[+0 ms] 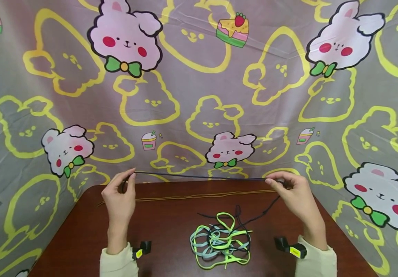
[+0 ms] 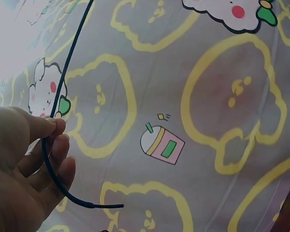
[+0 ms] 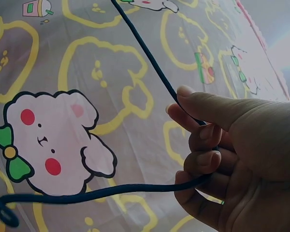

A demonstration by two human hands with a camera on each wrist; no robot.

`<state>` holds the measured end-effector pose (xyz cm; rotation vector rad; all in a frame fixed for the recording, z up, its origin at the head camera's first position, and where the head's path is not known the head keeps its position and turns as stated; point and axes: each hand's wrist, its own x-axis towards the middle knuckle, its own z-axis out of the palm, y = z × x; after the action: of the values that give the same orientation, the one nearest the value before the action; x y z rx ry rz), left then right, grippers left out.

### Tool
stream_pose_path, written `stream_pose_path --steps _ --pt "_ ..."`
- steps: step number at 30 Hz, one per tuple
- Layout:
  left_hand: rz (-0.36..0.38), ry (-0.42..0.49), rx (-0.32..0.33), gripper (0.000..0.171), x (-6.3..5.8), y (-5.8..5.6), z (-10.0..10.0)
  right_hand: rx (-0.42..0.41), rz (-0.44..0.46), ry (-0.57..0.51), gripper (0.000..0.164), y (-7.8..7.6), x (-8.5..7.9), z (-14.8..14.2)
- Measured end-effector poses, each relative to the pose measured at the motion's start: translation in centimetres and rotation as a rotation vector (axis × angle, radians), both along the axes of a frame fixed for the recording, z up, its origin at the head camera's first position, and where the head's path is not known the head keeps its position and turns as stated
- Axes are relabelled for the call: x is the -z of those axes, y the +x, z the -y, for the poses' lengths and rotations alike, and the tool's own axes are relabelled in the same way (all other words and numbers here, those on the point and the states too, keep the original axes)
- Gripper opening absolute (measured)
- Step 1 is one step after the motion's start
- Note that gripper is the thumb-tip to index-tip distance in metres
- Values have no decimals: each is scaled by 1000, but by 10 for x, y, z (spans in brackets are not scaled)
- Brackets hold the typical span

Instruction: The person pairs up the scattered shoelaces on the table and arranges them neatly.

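Note:
A dark blue shoelace (image 1: 199, 177) runs nearly straight between my two raised hands. My left hand (image 1: 120, 198) pinches it between thumb and index finger near one end; the tipped end (image 2: 108, 206) hangs below the fingers in the left wrist view. With thumb and curled fingers, my right hand (image 1: 297, 194) holds the lace further along. From there its slack (image 3: 111, 190) drops toward the pile on the table. That pile holds a neon yellow-green lace (image 1: 205, 267) and a pale grey-blue lace (image 1: 205, 254), looped over each other with dark lace among them.
Brown laces (image 1: 202, 196) lie stretched across the back of the dark red-brown table (image 1: 164, 219), behind the pile. A grey cloth (image 1: 185, 134) with bunny prints hangs behind and at both sides. Each wrist carries a small black camera (image 1: 141, 251).

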<state>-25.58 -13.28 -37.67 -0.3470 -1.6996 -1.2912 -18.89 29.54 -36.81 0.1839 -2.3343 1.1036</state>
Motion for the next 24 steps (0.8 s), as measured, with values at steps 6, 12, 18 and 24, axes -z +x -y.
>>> stream_pose_path --steps 6,12,18,24 --pt "8 -48 -21 16 10 -11 13 -4 1 14 7 2 0 -4" --pt "44 -17 -28 16 22 -20 29 -16 0 21 7 4 -1 -7" --pt "99 36 -112 10 29 -22 41 -11 1 19 8 1 0 -9" --pt "144 73 -193 11 33 -23 58 3 6 17 9 -1 0 -11"
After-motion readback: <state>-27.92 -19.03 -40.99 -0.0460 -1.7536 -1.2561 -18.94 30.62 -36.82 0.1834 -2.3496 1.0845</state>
